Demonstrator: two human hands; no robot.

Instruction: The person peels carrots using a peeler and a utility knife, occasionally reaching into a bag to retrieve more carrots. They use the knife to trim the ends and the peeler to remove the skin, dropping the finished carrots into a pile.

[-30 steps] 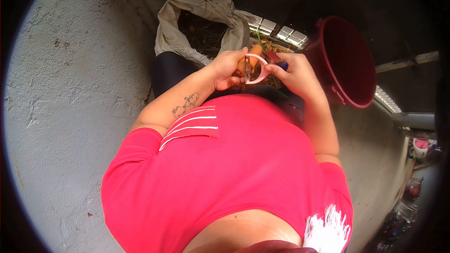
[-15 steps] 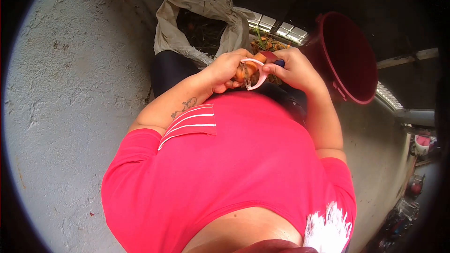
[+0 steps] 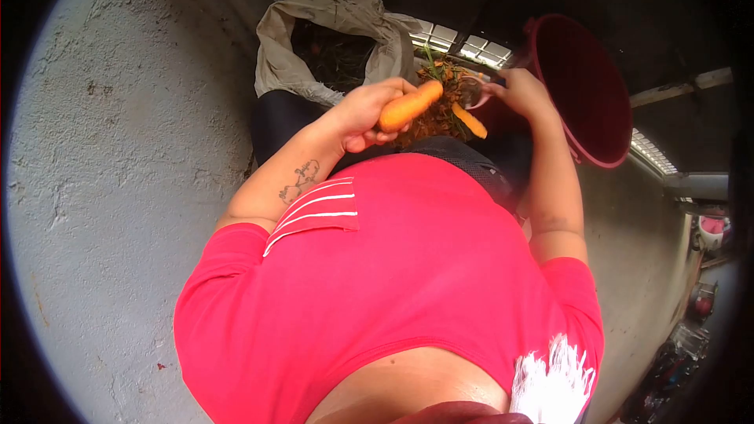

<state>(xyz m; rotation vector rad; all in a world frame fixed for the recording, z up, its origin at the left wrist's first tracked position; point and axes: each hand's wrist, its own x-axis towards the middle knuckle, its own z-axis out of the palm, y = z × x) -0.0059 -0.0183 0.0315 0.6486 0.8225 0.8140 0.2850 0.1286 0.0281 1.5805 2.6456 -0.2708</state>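
Note:
A bright orange carrot (image 3: 411,106) lies in my left hand (image 3: 369,114), whose fingers are wrapped round its near part while the far end sticks out to the right. My right hand (image 3: 525,94) is closed on a peeler (image 3: 481,94) with a pale pink frame, out to the right of the carrot and apart from it. Between and below the hands, a pointed orange piece (image 3: 469,120) shows over a heap of orange and green scraps (image 3: 441,72).
An open woven sack (image 3: 279,63) with dark leafy matter inside stands beyond my left hand. A large dark red bucket (image 3: 542,55) is on the right. The grey wall (image 3: 126,188) rises at the left.
My right hand has moved right with the peeler, away from the carrot. The carrot now shows almost whole in my left hand, and the pointed orange piece has come into view.

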